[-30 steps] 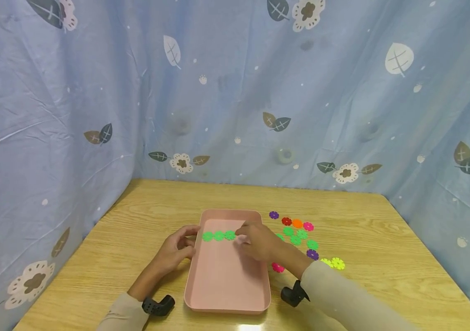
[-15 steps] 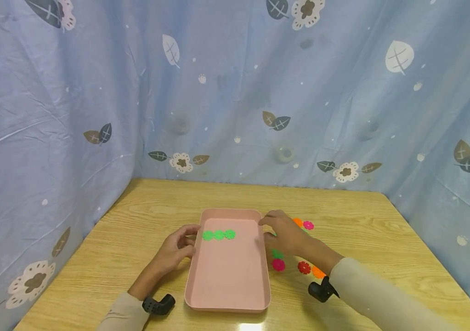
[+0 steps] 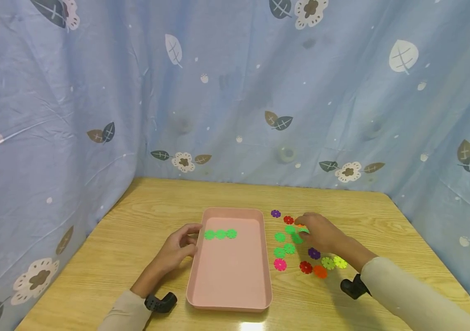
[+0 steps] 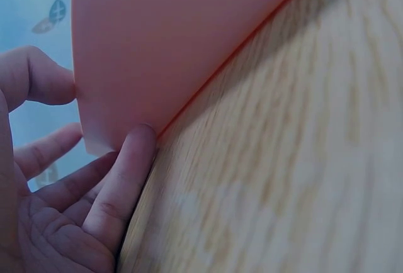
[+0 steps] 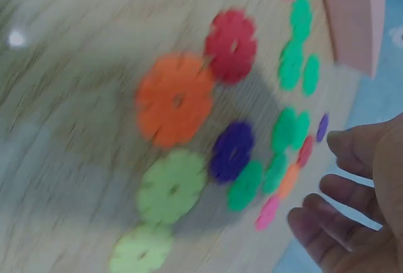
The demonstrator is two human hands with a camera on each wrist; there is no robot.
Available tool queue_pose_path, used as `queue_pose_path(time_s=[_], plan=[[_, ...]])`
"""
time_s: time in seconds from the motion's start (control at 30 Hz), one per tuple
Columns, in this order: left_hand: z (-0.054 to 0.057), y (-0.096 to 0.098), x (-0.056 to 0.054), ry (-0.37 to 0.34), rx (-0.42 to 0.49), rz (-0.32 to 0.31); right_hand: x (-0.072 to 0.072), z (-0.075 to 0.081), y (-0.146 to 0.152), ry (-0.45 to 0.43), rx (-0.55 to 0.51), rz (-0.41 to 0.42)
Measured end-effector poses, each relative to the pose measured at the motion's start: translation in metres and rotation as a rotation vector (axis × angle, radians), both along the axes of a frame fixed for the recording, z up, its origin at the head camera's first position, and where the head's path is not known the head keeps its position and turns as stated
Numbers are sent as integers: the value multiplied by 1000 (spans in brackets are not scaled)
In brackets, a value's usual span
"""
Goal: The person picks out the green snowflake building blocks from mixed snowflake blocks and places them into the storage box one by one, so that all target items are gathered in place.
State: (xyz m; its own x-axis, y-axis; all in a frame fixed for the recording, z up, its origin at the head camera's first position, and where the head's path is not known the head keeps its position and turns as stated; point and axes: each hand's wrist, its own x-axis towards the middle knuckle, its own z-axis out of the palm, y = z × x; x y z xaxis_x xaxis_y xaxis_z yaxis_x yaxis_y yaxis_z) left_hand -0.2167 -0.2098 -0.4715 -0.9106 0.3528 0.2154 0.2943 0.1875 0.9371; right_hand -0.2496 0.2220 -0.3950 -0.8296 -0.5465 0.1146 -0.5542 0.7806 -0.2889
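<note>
Inside the pink tray [image 3: 230, 276], three green flower-shaped notched discs [image 3: 220, 234] lie in a row near the far end. My left hand [image 3: 178, 246] rests against the tray's left side, fingertips at the rim and outer wall. To the right of the tray my right hand [image 3: 321, 234] hovers over a cluster of similar discs, fingers loosely bent and holding nothing. Beneath it are green discs [image 3: 297, 238], and an orange disc is partly covered by its fingertips. The right wrist view shows that same hand [image 5: 352, 216] with its fingers apart, near the green, red and pink discs.
Several loose discs lie on the wooden table [image 3: 156, 202]: a purple one [image 3: 314, 253], a red one [image 3: 306, 267], an orange one [image 3: 320, 271], a pink one [image 3: 280, 265] and yellow-green ones [image 3: 328, 263]. A blue patterned curtain [image 3: 226, 92] stands behind the table.
My right hand has moved from inside the tray, over its right rim, to above the loose discs. The left hand and the three green discs in the tray have stayed in place.
</note>
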Motion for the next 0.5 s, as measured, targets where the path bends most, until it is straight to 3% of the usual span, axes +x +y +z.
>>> queue_pose_path(time_s=[0.23,0.5], plan=[[0,-1,-1,9,7,-13,-3,-12,26,-114,9,-76],[1,1,-1,0,2,-6,-6,-25,32,-104,-15,-94]])
